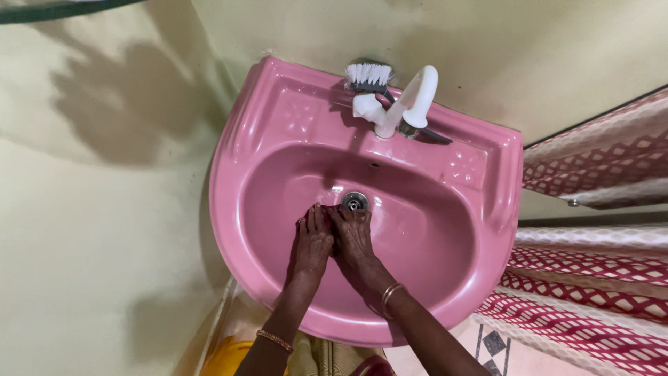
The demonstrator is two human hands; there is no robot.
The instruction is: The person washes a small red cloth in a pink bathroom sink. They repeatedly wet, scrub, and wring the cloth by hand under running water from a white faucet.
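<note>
Cream walls frame a pink sink (pixel 264 132) seen from straight above. At its centre both hands lie side by side in the bowl, just below the drain (pixel 355 201) at about 6 o'clock from it. The left hand (pixel 311 244) lies palm down with fingers curled over a small dark red thing (pixel 303 221), perhaps a cloth or pad; too little of it shows to tell. The right hand (pixel 353 237) presses flat, fingers bent, its tips touching the drain's rim; whether it grips anything I cannot tell. Each wrist wears a bangle.

To scrub here well, I judge that pressure should stay on the fingertips, and strokes should circle the drain, where grime would gather, with the two hands kept together.

The bowl looks wet and glossy but holds no standing water. On the sink's back ledge at 12 o'clock stands a white tap (pixel 410 101), with a white-bristled brush (pixel 369 74) lying behind it. Patterned red curtains (pixel 591 278) hang at 3 o'clock.
</note>
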